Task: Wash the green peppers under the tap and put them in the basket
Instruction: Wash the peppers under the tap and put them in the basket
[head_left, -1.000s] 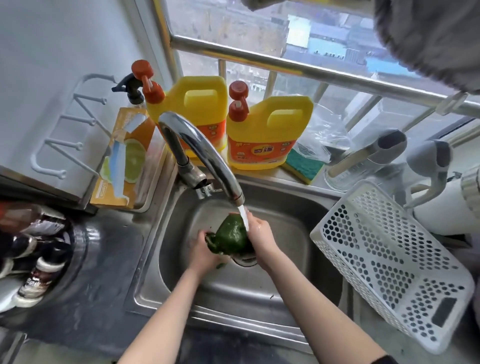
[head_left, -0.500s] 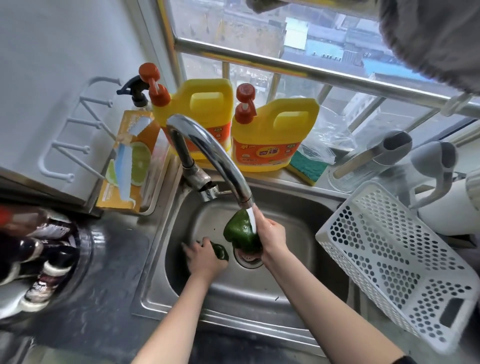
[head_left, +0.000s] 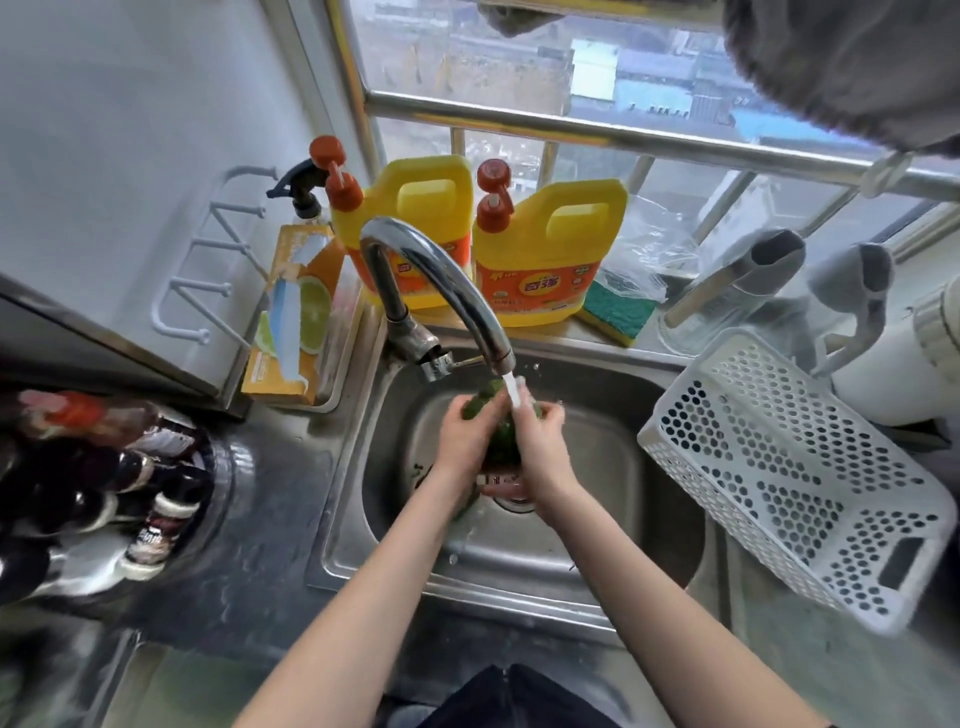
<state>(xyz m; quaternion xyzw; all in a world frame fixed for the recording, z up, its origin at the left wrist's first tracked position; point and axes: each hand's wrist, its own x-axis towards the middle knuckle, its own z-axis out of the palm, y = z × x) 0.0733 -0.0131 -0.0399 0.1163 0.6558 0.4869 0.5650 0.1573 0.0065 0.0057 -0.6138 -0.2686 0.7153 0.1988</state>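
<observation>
We see our left hand (head_left: 465, 439) and right hand (head_left: 540, 447) cupped around a glossy dark green pepper (head_left: 501, 441) beneath the running tap (head_left: 441, 291).

Two yellow detergent jugs (head_left: 545, 254) and a green sponge (head_left: 618, 312) on the sill.

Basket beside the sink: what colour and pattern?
White basket, perforated with round holes; head view.
</observation>
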